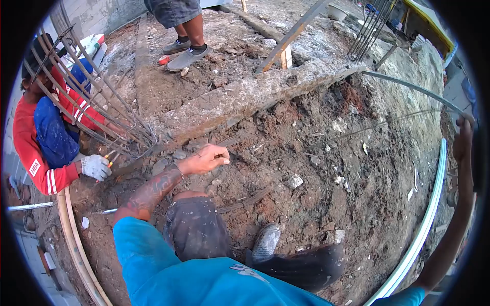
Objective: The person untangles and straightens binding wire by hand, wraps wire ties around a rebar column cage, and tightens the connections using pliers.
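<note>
My left hand (206, 159), with its fingers curled in, hangs above the soil just past my bent knee; nothing shows in it. Thin wire-like strands (232, 139) lie on the ground behind it. At the far right edge, my raised right hand (463, 136) is closed at the near end of a long grey bar (413, 87). The bar's other end reaches the corner of a rough concrete beam (245, 104). Inside the right fist the grip is partly hidden by shadow and the view's edge.
A crouching person in red (56, 168) wears a grey glove (95, 167) beside upright rebar (97, 97). Another person's legs (186, 30) stand behind the beam. A wooden prop (291, 35) leans there. Pale pipes (426, 224) curve along my right; uneven soil (316, 188) carries rubble.
</note>
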`<action>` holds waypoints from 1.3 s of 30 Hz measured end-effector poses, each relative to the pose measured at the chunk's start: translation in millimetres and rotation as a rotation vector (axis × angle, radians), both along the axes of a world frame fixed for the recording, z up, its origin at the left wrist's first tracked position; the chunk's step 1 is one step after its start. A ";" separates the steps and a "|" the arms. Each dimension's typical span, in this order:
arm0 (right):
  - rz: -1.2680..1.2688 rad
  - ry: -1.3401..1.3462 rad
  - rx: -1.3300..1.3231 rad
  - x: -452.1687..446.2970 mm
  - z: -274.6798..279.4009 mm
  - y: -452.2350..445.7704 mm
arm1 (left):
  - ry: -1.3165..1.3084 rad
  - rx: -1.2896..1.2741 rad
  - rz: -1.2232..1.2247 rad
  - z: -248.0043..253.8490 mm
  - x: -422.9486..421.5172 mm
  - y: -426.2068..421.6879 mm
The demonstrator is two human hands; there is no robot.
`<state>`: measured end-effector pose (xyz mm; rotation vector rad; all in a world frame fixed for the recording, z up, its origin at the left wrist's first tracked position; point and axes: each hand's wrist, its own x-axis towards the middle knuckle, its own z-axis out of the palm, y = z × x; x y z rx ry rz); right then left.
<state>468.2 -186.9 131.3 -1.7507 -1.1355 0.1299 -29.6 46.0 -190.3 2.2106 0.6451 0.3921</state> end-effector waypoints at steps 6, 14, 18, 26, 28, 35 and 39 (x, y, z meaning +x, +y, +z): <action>0.585 -1.056 -1.855 30.3 -123.1 10.4 | -0.630 -0.483 0.245 52.0 18.4 -20.6; -0.102 0.450 0.487 26.8 13.8 -69.1 | -0.280 0.119 0.262 -16.6 59.4 24.4; -0.268 -0.875 -0.695 96.9 -64.6 -30.0 | -0.395 0.090 0.213 9.7 64.5 -19.9; 0.751 -0.409 -1.394 -23.6 -130.0 -174.9 | -0.268 0.231 0.537 -22.5 31.0 84.5; 0.377 -0.424 -0.879 81.5 -89.4 -156.9 | -0.209 0.219 0.385 -37.0 46.9 62.5; 0.087 -1.212 -1.028 60.5 -122.0 -39.9 | -0.169 -0.152 0.193 -12.2 65.5 -15.6; 0.075 -1.113 -1.022 1.5 -154.0 -25.4 | -0.178 -0.210 0.291 -30.3 60.0 2.3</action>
